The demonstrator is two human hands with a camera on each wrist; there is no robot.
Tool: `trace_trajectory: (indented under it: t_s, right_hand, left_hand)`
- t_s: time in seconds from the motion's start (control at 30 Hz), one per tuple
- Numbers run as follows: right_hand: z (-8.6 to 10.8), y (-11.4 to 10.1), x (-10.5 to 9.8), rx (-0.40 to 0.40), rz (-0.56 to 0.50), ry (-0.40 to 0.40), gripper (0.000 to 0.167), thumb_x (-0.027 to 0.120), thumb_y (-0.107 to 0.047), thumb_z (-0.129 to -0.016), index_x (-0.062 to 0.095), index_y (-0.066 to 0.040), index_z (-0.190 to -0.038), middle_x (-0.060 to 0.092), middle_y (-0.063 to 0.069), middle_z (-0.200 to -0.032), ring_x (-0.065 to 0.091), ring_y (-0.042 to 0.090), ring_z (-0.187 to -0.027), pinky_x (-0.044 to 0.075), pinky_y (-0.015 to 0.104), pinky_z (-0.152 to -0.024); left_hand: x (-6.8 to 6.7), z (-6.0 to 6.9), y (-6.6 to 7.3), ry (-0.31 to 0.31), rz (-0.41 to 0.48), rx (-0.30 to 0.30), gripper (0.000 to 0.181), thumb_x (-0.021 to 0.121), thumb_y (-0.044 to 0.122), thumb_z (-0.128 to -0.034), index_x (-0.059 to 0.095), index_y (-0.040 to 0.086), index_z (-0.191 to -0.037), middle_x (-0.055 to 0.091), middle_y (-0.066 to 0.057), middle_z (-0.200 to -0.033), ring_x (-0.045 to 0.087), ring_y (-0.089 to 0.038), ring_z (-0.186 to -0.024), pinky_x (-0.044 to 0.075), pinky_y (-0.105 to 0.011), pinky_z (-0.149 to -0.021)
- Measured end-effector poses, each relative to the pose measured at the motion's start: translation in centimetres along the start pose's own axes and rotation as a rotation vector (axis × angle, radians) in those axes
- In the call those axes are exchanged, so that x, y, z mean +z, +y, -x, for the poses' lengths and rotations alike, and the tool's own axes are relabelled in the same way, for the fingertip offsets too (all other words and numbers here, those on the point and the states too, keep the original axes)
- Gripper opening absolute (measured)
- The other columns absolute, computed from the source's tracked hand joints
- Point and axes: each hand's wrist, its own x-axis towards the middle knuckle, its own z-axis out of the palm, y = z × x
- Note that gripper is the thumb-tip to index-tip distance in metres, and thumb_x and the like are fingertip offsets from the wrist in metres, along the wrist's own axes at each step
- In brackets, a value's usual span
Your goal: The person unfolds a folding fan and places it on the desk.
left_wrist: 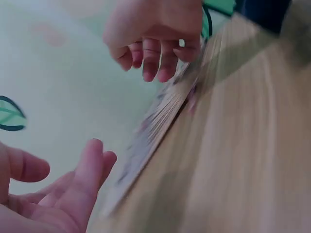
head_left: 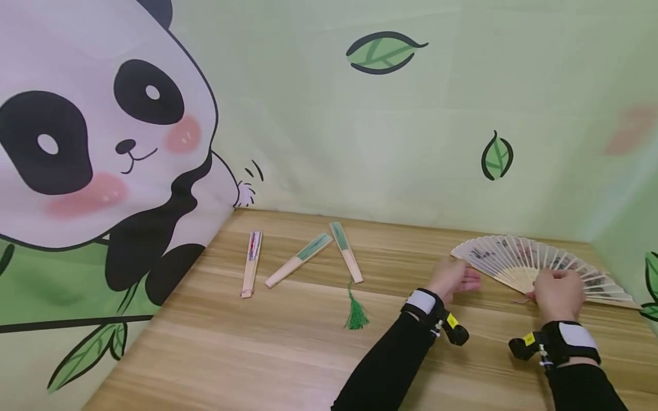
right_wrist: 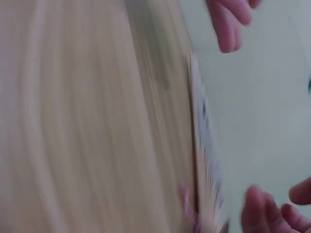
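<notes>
"What surrounds you, left to right?"
"A cartoon panda [head_left: 154, 171] on the backdrop [head_left: 308, 142]; then, on the wooden table [head_left: 205, 354], a purple-patterned folded fan [head_left: 251, 264], a slanted green-topped folded fan [head_left: 299, 260] and a tasselled folded fan [head_left: 346, 252], its green tassel [head_left: 357, 315] towards me."
"Anything in the way?"
"Those three lie well apart from the spread fan [head_left: 519, 262] on the table's right; only my right hand hides part of it."
"And your fingers?"
"My left hand [head_left: 454, 279], by the fan's left end, has them loosely straight, holding nothing."
"The fan?"
"Pale ribs, whitish leaf, dark and reddish motifs, pink cord [head_left: 521, 301] at its base. My right hand [head_left: 560, 294] hangs just above, fingers slackly bent, gripping nothing."
</notes>
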Motion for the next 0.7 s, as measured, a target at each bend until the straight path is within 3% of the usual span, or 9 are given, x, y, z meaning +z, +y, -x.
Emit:
trace_trajectory:
  t_s: [0.13, 0.2, 0.4, 0.6, 0.7]
  right_hand:
    - [1.7, -1.6, 2.3, -0.191, 0.182, -0.069, 0.047, 0.036, -0.027, -0.098, 0.05, 0.008, -0.126, 0.067, 0.019, -0.088, 0.062, 0.036, -0.082, 0.042, 0.037, -0.058]
    - [2.7, -2.6, 3.9, -0.271, 0.224, -0.09, 0.044, 0.038, -0.025, -0.098, 0.053, 0.007, -0.124, 0.064, 0.026, -0.102, 0.058, 0.041, -0.09, 0.043, 0.04, -0.061]
    - [5.9, -5.6, 8.7, -0.434, 0.246, -0.184, 0.036, 0.045, -0.022, -0.097, 0.059, 0.003, -0.12, 0.064, 0.025, -0.109, 0.06, 0.039, -0.095, 0.047, 0.044, -0.07]
    - [9.1, -8.1, 13.0, -0.48, 0.256, -0.295, 0.036, 0.046, -0.02, -0.097, 0.059, 0.003, -0.121, 0.064, 0.023, -0.111, 0.061, 0.036, -0.097, 0.049, 0.045, -0.075]
    - [10.5, -9.6, 15.5, -0.501, 0.268, -0.34, 0.037, 0.048, -0.022, -0.097, 0.06, 0.002, -0.122, 0.065, 0.021, -0.112, 0.061, 0.035, -0.098, 0.05, 0.044, -0.075]
  left_hand:
    - [-3.3, 0.9, 2.2, -0.007, -0.103, 0.093, 0.015, 0.051, 0.005, -0.0976, 0.062, -0.003, -0.104, 0.068, -0.018, -0.081, 0.069, -0.039, -0.083, 0.06, -0.041, -0.069]
    - [-5.3, 1.4, 3.1, -0.009, -0.161, 0.147, 0.017, 0.051, 0.003, -0.0972, 0.063, -0.004, -0.107, 0.066, -0.014, -0.081, 0.069, -0.037, -0.084, 0.06, -0.042, -0.07]
    - [-11.5, 2.3, 4.9, 0.014, -0.395, 0.298, 0.022, 0.049, 0.001, -0.0974, 0.06, -0.007, -0.115, 0.062, -0.018, -0.093, 0.067, -0.035, -0.085, 0.059, -0.046, -0.075]
    - [-17.0, 2.0, 5.4, 0.15, -0.607, 0.38, 0.024, 0.052, 0.003, -0.0966, 0.06, -0.009, -0.115, 0.064, -0.014, -0.089, 0.069, -0.028, -0.074, 0.06, -0.031, -0.059]
    - [-19.5, 1.8, 5.9, 0.261, -0.746, 0.408, 0.027, 0.053, 0.006, -0.0957, 0.06, -0.009, -0.118, 0.064, -0.01, -0.09, 0.066, -0.021, -0.074, 0.056, -0.027, -0.062]
